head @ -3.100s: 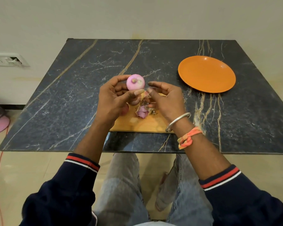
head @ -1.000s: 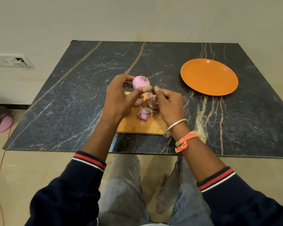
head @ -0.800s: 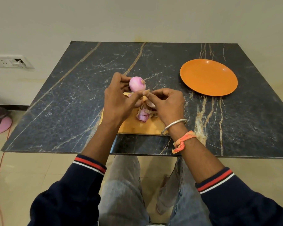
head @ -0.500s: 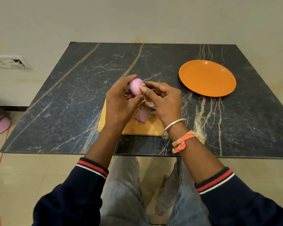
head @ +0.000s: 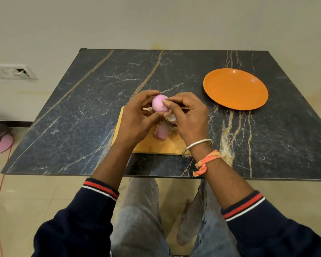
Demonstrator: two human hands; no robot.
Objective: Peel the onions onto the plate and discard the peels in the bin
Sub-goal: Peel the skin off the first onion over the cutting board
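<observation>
A pink, mostly peeled onion (head: pixel 158 104) is held up above the wooden cutting board (head: pixel 161 147). My left hand (head: pixel 135 119) grips it from the left and below. My right hand (head: pixel 189 115) meets it from the right, thumb and forefinger pinching at its surface. A small heap of purple and brown peels (head: pixel 163 130) lies on the board under my hands. The orange plate (head: pixel 235 89) stands bare at the right of the table. No bin is in view.
The dark marble table (head: pixel 82 117) stands against a pale wall. On the floor at the left are a pink object (head: pixel 0 143) and an orange cable (head: pixel 0 182). A wall socket (head: pixel 13 72) is at the left.
My right hand has come up from the peels to the onion and now pinches it. My left hand has turned the onion slightly and kept hold of it.
</observation>
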